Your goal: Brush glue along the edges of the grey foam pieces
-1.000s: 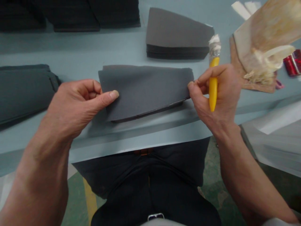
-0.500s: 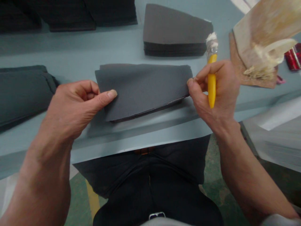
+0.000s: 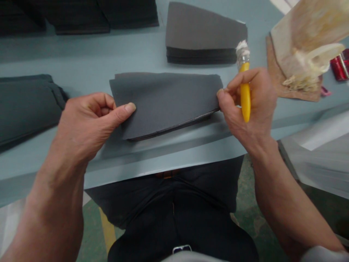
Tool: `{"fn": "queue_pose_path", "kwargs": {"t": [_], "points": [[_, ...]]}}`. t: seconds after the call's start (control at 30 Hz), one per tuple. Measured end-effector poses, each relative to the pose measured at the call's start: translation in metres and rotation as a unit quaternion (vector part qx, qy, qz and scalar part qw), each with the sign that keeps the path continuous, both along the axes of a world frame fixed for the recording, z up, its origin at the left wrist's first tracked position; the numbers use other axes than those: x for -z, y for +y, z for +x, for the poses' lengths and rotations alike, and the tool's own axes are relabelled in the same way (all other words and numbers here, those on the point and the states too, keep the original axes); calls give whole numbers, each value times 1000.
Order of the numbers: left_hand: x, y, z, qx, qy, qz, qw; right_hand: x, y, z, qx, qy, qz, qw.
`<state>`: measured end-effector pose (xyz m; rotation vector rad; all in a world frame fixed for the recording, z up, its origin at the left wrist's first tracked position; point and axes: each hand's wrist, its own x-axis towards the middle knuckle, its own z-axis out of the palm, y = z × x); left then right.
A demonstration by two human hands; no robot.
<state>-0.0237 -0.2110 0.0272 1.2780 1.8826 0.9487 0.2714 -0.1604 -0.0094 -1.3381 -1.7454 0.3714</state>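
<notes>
Between my hands is a dark grey, tapered sheet point(image 3: 169, 98), lying over a few similar pieces whose edges show below it. My left hand point(image 3: 92, 120) pinches its left end, thumb on top and fingers curled beneath. At the narrower right end, my right hand point(image 3: 251, 98) grips the corner between thumb and forefinger. That same hand also holds a yellow-handled brush point(image 3: 245, 94), upright between the fingers, its bristles coated in whitish paste. Whether the sheet is cloth or thin board, I cannot tell.
A stack of grey pieces point(image 3: 204, 29) lies behind the sheet, and another dark stack point(image 3: 24, 105) is at left. Black stacks point(image 3: 131, 14) stand at the back left. On the right, a paste-smeared container point(image 3: 308, 32) rests on a brown board point(image 3: 297, 92) beside a red spool point(image 3: 339, 67).
Both hands keep their hold on the sheet. The brush has tilted very slightly to the left at its bristle end; the whole view has shifted a little.
</notes>
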Motion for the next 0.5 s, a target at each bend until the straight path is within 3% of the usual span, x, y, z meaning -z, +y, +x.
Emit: {"fn": "queue_pose_path", "kwargs": {"t": [0.33,0.5], "points": [[5,0,-1,-5,-85,-45,995,2,2,3,14,-29,-1,999],[10,-1,-3,5,-66,-51,996,3,2,4,13,-70,4,997]]}}
